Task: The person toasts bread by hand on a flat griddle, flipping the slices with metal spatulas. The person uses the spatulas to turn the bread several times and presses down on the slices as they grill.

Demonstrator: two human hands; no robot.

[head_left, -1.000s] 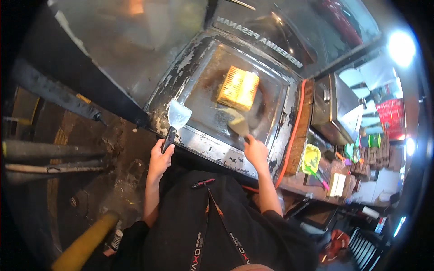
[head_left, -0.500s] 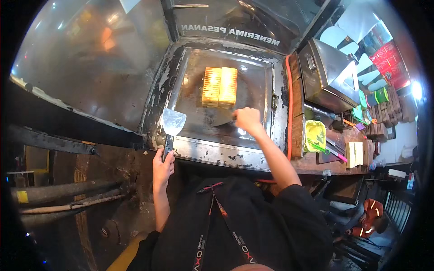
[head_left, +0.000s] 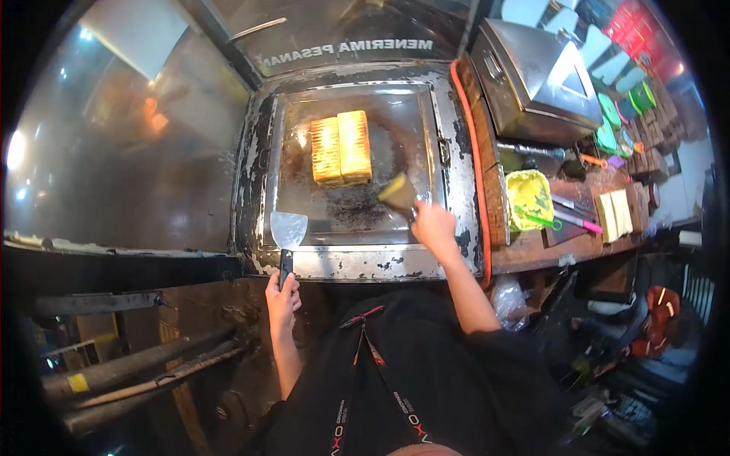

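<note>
Two browned, grill-striped bread blocks (head_left: 340, 148) lie side by side, touching, on the flat griddle (head_left: 304, 199). At the griddle's near left, my left hand (head_left: 282, 304) is closed on the black handle of a wide-bladed metal spatula (head_left: 288, 229), its blade pointing away from me. My right hand (head_left: 436, 228) grips a second spatula (head_left: 398, 191). That blade is tilted, shows a yellowish shine, and sits just right of and nearer than the bread, apart from it. Whether it touches the griddle I cannot tell.
A metal box (head_left: 532, 80) stands at the right, past an orange hose (head_left: 469, 137). Nearer are a tub of yellow spread (head_left: 528, 199), several tools and pale bread slices (head_left: 614, 216) on a wooden counter. Glass panels border the griddle's left and far sides. A seated person (head_left: 654, 319) is at lower right.
My right hand has drawn nearer to me, and its spatula blade has turned up and away from the bread. The left hand still holds its spatula. The view has shifted somewhat.
</note>
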